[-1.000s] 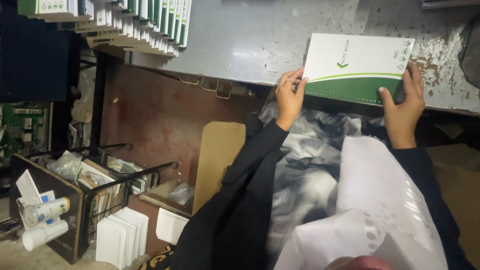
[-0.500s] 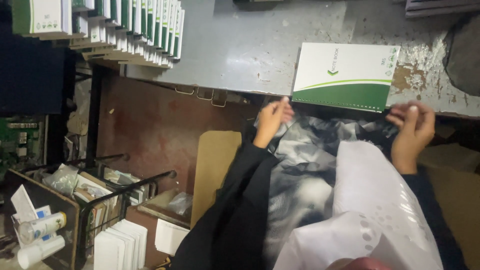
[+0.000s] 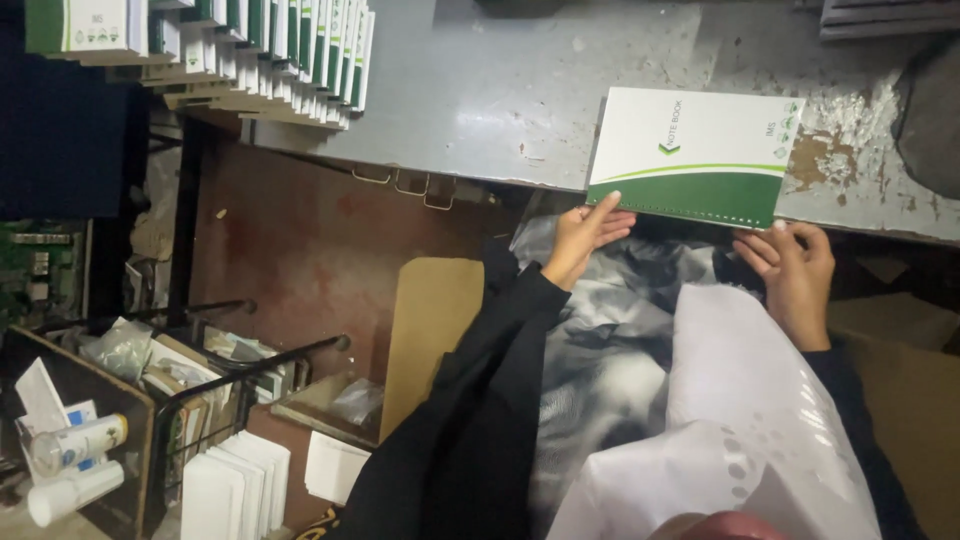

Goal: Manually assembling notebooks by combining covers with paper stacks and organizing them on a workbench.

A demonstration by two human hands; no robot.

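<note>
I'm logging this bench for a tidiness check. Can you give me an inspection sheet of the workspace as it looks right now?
Surface: grey metal table, paint chipped and rusty near its right end.
Job's things: green and white spiral notebook lying flat at the table's near edge.
Clutter: row of similar notebooks stacked at the table's far left; white loose sheets on the person's lap.
Grippers: left hand fingertips touch the notebook's lower left edge; right hand just below its lower right corner, contact unclear.
Cables: nothing seen.
Surroundings: floor rack with papers, white bottles, brown cardboard sheet.
</note>
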